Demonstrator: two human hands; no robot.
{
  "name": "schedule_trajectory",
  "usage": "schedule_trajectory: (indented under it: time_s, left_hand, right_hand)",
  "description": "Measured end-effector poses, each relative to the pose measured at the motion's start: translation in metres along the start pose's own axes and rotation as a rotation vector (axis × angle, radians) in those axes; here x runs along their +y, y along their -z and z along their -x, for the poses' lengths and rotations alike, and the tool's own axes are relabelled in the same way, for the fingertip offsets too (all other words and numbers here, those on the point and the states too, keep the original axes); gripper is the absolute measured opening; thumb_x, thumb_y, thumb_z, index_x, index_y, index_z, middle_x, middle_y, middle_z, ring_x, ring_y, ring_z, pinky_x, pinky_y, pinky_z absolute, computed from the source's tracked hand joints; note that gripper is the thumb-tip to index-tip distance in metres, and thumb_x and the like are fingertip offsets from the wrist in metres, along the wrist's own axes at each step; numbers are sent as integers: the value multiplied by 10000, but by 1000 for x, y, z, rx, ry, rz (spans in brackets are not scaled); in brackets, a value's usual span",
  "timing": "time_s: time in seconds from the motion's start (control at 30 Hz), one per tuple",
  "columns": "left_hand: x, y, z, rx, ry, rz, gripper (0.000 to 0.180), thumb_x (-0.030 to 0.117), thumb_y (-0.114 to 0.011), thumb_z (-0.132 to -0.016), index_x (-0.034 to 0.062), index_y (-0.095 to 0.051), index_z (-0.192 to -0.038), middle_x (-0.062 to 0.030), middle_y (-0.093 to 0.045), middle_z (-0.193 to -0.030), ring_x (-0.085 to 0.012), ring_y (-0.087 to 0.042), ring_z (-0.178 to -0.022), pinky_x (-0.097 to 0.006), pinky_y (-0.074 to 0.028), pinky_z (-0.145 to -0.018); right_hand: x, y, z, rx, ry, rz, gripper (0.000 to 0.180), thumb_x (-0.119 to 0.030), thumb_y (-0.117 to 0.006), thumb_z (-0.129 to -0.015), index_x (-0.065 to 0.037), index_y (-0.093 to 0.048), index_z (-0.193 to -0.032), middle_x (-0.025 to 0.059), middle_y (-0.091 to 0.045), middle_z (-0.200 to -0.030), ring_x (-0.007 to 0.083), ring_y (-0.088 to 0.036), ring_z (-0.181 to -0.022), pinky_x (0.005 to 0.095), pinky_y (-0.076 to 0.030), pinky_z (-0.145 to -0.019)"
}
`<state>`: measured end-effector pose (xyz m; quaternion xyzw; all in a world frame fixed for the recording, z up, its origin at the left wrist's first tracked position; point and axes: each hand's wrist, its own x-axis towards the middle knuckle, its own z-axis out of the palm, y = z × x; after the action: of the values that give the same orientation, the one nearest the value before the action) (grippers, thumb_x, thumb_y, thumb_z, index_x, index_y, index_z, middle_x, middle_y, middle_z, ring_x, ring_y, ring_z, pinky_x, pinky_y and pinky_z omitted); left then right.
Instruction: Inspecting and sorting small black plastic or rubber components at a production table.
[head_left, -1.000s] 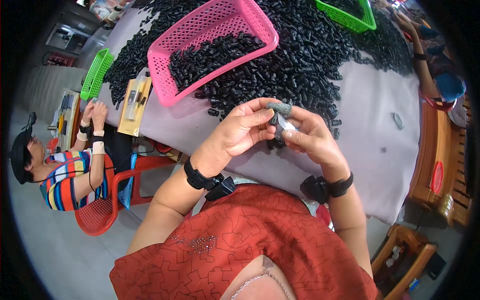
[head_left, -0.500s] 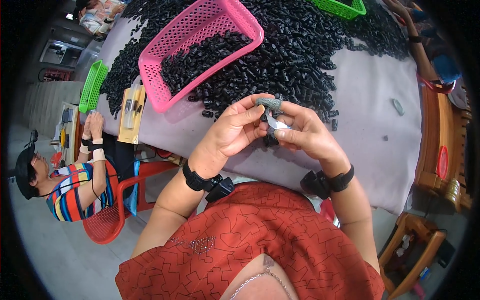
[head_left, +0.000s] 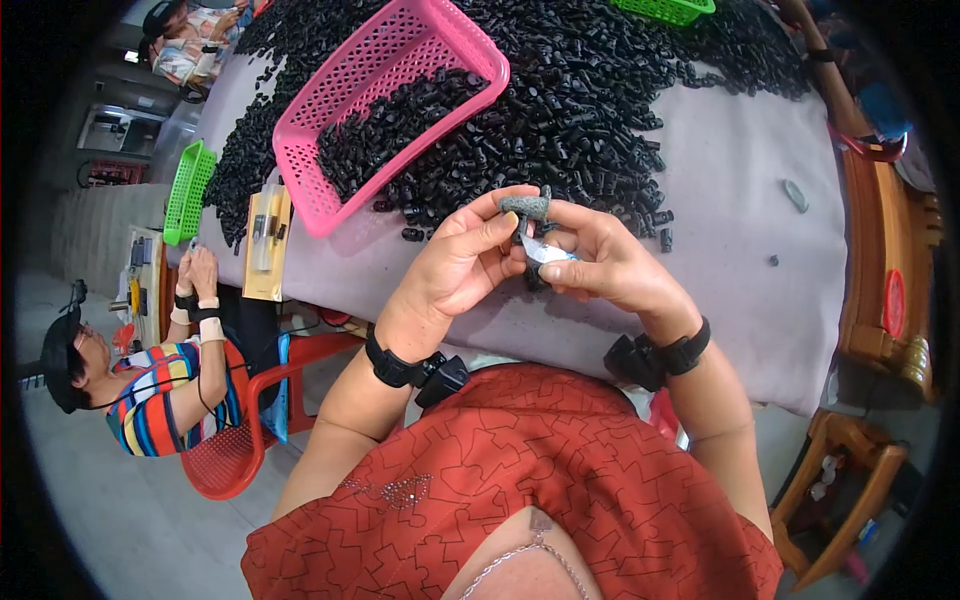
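My left hand is closed above the table's near edge, thumb and fingers pinching a small black part. A grey, rough-textured piece sits at those fingertips; whether it is worn on a finger or held, I cannot tell. Opposite, my right hand is closed on a small blade with a pale, bluish-white wrapped grip. Its tip reaches between the two hands, against or very close to the black part. Fingers hide much of that part. Beyond my hands spreads a big heap of small black parts.
A pink basket partly filled with black parts stands ahead left. Green baskets lie farther off. A yellow-brown card with a clear tube lies left, a grey oval piece right. A seated co-worker is at the left.
The view has shifted slightly. My hands keep nearly the same grip, with the blade and the black part turned a little between my fingers.
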<state>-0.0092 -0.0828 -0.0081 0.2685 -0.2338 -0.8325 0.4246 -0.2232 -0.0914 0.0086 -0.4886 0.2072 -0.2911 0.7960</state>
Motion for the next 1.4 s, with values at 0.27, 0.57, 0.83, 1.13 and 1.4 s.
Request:
schedule_trajectory:
  time_s: [0.27, 0.57, 0.83, 1.13, 1.4]
  left_hand:
    - [-1, -3, 2, -28, 43, 43, 378, 104, -593, -942, 40, -509, -1305, -38, -658, -962, -100, -641, -762, -236, -562, -695]
    - [9, 3, 8, 158, -71, -36, 301, 107, -574, -952, -7, -557, -1230, -62, -655, -973, -157, -659, -834, -267, -578, -729]
    - [6, 8, 7, 74, -85, 78, 229, 133, -605, -942, 26, -605, -1145, -78, -658, -970, -130, -621, -784, -216, -536, -662]
    - [9, 1, 7, 155, -86, 34, 331, 104, -590, -943, -2, -547, -1254, -97, -646, -988, -144, -632, -823, -236, -584, -706]
    - [0, 4, 3, 133, -77, 95, 320, 52, -596, -927, 21, -557, -1243, -75, -656, -963, -128, -668, -781, -235, -601, -687]
  right_hand:
    - [-5, 2, -1, 38, -34, -18, 472, -159, -635, -908, 0, -497, -1330, -22, -608, -848, 22, -470, -659, 175, -364, -524]
    - [-2, 5, 0, 118, 31, -35, 437, -110, -615, -907, 1, -507, -1315, -38, -572, -766, 10, -420, -567, 167, -313, -476]
    - [0, 4, -3, 169, 30, -2, 420, -67, -581, -904, -20, -513, -1316, -44, -543, -731, 8, -421, -559, 165, -312, -472]
    - [4, 6, -5, 180, 41, -42, 447, -78, -607, -899, -8, -492, -1325, -38, -539, -733, 21, -433, -568, 175, -330, -476]
    - [4, 3, -4, 67, 7, -59, 595, -94, -641, -888, -43, -385, -1423, -8, -539, -748, 44, -456, -617, 184, -360, -512]
